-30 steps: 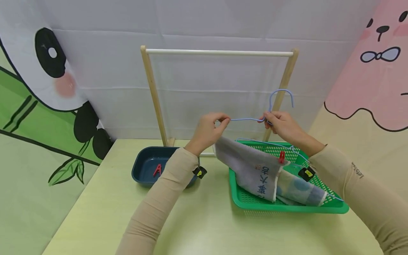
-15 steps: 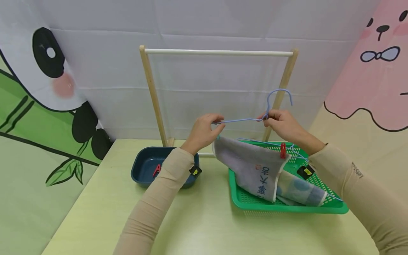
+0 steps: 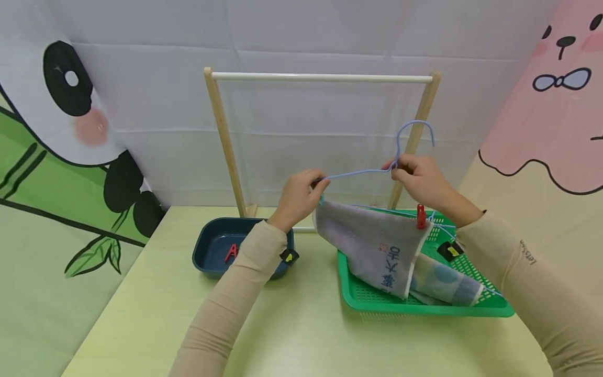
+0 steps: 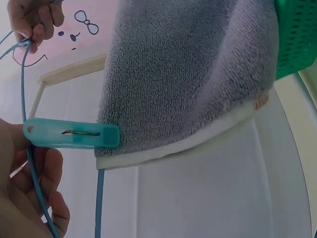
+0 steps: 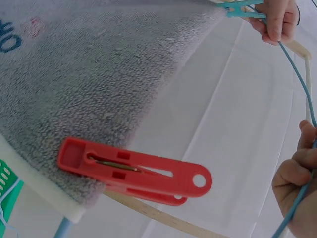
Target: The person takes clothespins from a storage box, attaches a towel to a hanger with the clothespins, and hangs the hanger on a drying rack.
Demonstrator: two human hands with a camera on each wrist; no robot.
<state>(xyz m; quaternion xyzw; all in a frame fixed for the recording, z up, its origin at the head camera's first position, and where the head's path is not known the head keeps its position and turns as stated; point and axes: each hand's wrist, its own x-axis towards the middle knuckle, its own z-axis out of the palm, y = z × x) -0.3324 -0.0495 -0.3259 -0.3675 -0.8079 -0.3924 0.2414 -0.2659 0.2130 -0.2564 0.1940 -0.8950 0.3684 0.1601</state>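
A blue wire clothes hanger (image 3: 360, 172) is held up before the rack, hook upward. My left hand (image 3: 300, 198) pinches its left arm, and my right hand (image 3: 421, 178) grips it at the base of the hook. Below hangs a grey towel (image 3: 360, 225) with dark blue lettering, its lower part down in the green basket (image 3: 424, 310). In the left wrist view, a teal clothespin (image 4: 74, 133) clips one towel corner to the hanger's lower wire. At the other corner a red clothespin (image 5: 133, 168) is clipped, large in the right wrist view.
Behind stands a wooden rack with a white bar (image 3: 320, 77). To the left, a dark blue tray (image 3: 204, 251) holds a red clothespin (image 3: 231, 252). A patterned cloth (image 3: 445, 280) and more blue wire (image 3: 443, 229) lie in the basket.
My left hand has shifted a little left along the hanger. My right hand and the hook have risen slightly, and the towel's right corner with its red clothespin has come up too.
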